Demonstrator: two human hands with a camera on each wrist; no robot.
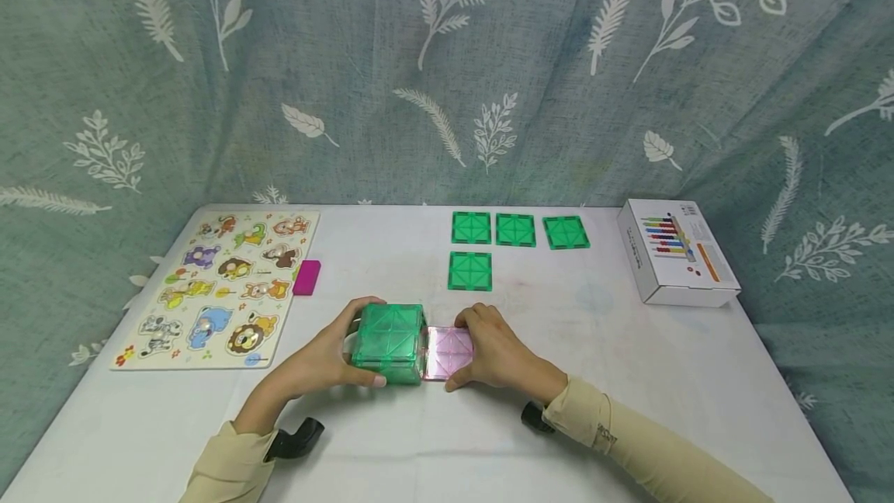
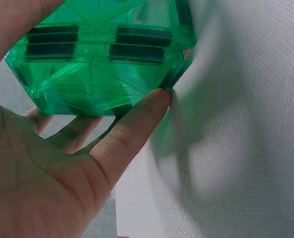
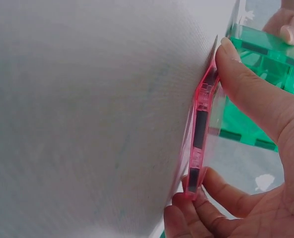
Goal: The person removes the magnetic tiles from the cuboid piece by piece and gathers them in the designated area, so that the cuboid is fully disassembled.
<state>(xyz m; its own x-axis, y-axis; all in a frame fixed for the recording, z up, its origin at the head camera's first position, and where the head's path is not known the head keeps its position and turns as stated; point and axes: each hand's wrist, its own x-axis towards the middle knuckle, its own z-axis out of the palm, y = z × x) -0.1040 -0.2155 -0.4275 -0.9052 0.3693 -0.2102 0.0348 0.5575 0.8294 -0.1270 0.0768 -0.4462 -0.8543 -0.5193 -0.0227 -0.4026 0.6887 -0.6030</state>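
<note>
A green translucent box of magnetic tiles stands on the white table, and my left hand grips it from the left. In the left wrist view the thumb lies along the near wall of the box, with other fingers behind it. My right hand pinches a pink square magnetic tile by its near and far edges. That tile lies low at the table, its left edge right at the base of the box. The right wrist view shows the pink tile edge-on between thumb and fingers.
Several loose green square tiles lie behind the hands. An animal puzzle board is at the left, with a magenta block at its right edge. A white box with a printed picture stands at the back right, before a leaf-patterned curtain.
</note>
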